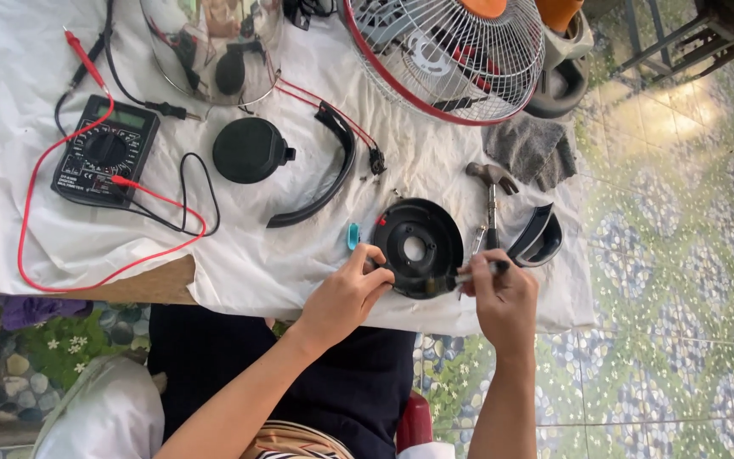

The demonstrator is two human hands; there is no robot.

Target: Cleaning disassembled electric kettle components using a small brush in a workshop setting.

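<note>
A round black plastic base plate [422, 242] with a centre hole lies on the white cloth near the table's front edge. My left hand [346, 293] grips its near left rim. My right hand [499, 297] holds a thin brush-like tool [475, 274] with a silver shaft and touches its tip to the plate's near right rim. A small blue piece [352, 235] lies just left of the plate.
A black multimeter [105, 158] with red and black leads sits at left. A round black lid [250, 150], a curved black handle [326, 183], a glass jug body [210, 47], a fan grille [448, 55], a hammer [492, 191], a grey rag [530, 149] and a black curved part [539, 240] surround the plate.
</note>
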